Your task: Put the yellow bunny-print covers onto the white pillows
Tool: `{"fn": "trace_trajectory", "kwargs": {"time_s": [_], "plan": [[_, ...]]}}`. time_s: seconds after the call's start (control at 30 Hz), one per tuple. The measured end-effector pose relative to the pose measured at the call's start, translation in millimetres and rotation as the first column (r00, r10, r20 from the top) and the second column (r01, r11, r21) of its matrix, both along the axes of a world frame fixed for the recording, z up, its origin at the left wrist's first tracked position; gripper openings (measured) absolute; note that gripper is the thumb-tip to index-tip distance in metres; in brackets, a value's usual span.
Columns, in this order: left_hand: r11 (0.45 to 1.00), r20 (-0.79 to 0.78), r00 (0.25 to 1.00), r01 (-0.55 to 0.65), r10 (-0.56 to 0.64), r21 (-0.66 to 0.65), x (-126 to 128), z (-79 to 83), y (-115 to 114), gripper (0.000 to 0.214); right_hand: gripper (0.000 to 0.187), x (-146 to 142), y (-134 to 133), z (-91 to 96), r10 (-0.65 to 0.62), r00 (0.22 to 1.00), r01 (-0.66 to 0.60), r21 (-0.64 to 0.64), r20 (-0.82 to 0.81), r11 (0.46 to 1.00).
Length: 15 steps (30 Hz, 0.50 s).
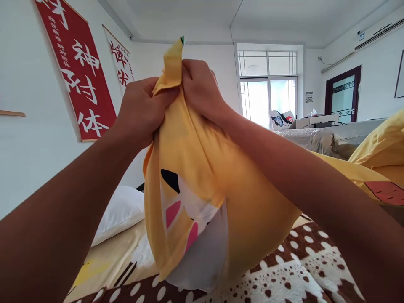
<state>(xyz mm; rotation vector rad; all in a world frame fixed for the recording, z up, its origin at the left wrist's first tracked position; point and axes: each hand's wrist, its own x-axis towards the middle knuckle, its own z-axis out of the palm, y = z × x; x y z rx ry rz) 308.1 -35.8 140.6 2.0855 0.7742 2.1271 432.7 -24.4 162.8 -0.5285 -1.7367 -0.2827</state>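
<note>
A yellow pillowcase with a cartoon animal print in white, black and pink hangs in front of me above the bed. My left hand is closed around its bunched upper edge, thumb pressed over the cloth. Close beside it, my right hand grips the same gathered top from the other side. A corner of fabric with a small green tip sticks up between the two fists. Below, the cloth hangs full and wide; whether anything is inside I cannot tell.
On the left of the bed lies a white pillow. A brown and white patterned blanket covers the near part. More yellow bedding is heaped at the right. Behind stand plastic-covered furniture and a window.
</note>
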Motion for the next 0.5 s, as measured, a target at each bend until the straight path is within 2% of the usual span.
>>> {"fn": "trace_trajectory", "kwargs": {"time_s": [0.07,0.17,0.27,0.33,0.4,0.5], "plan": [[1.0,-0.022,1.0,-0.016,0.015,-0.017,-7,3.7,5,0.015,0.039,16,-9,-1.6,-0.083,0.985,0.094,-0.072,0.148,0.993],[0.989,0.089,0.987,-0.127,0.134,-0.079,-24,9.3,11,0.013,0.037,51,-29,-10.8,-0.201,0.897,0.276,-0.144,0.393,0.95],[0.972,0.22,0.95,-0.202,0.224,-0.118,-43,11.4,17,0.008,0.041,93,-55,-30.3,-0.306,0.743,0.508,-0.204,0.596,0.837],[0.963,0.281,0.923,-0.234,0.263,-0.131,-55,10.9,21,0.008,0.05,120,-72,-45.6,-0.273,0.673,0.567,-0.243,0.687,0.787],[0.954,0.318,0.901,-0.267,0.297,-0.134,-65,10.3,25,0.01,0.055,143,-84,-59.4,-0.238,0.644,0.55,-0.224,0.727,0.804],[0.941,0.359,0.87,-0.323,0.336,-0.099,-73,11.4,28,0.008,0.064,163,-86,-75.8,-0.323,0.599,0.557,-0.092,0.733,0.825]]}}
